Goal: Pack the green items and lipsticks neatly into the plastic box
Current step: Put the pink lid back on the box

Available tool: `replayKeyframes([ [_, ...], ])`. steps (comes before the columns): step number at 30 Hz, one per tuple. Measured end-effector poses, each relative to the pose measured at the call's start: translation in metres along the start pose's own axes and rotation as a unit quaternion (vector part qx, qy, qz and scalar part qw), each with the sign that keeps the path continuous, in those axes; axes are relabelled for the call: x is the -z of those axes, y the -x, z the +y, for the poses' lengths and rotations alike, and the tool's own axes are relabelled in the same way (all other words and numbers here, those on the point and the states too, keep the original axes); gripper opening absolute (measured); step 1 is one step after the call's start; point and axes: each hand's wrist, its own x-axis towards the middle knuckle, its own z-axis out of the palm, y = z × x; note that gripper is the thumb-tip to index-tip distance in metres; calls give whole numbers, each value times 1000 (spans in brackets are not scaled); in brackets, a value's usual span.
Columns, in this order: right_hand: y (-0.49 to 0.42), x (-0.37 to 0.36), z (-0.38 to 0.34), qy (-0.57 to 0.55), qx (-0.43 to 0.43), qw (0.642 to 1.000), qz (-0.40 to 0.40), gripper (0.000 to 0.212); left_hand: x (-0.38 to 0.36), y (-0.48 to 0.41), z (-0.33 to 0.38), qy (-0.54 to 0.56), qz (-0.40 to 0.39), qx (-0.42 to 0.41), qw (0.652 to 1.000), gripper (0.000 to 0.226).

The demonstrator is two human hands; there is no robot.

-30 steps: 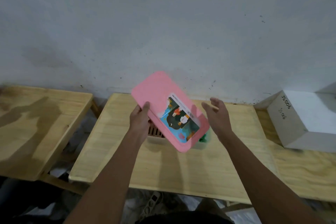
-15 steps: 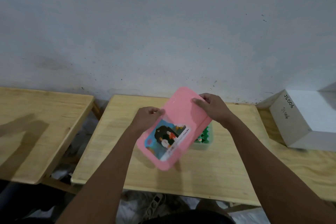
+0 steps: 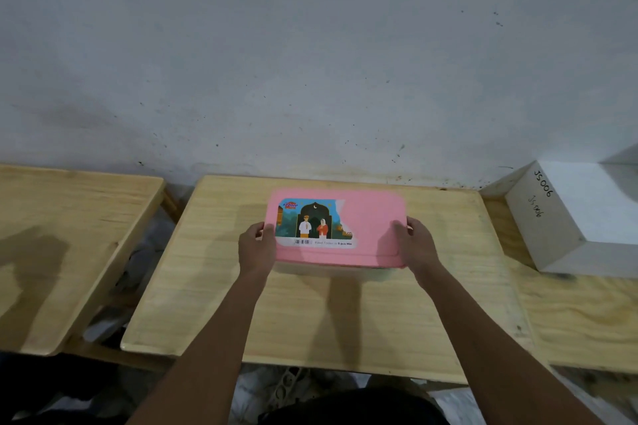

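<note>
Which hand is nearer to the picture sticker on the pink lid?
Left. The left hand grips the end of the pink lid right beside the sticker; the right hand grips the opposite end, bare pink between.

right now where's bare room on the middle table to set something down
Bare wood: the wide patch between the pink lid and the near edge of the middle table, crossed by both forearms, and strips either side. Crowded at the lid's ends, where left hand and right hand hold it.
</note>
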Motion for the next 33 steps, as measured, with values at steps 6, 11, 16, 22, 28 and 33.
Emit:
replayKeyframes([
  [6, -9, -10, 24, 174, 6, 984, 31, 24, -18, -5, -9, -87, 0, 21, 996, 28],
  [11, -13, -17, 36, 200, 12, 979, 27, 35, -20, -6, -13, -133, 19, 17, 991, 29],
  [16, -15, -21, 40, 211, 21, 977, 26, 38, -20, -9, -23, -160, 19, -4, 987, 31],
  [22, -26, -27, 47, 212, -4, 977, 26, 32, -21, -15, -34, -187, 2, -41, 981, 31],
  [28, -29, -31, 32, 300, 27, 953, 28, 38, -22, -26, -38, -262, -51, -84, 960, 32],
  [33, -44, -45, 13, 425, 131, 895, -28, 56, -29, -39, -23, -366, -102, -117, 918, 62],
])
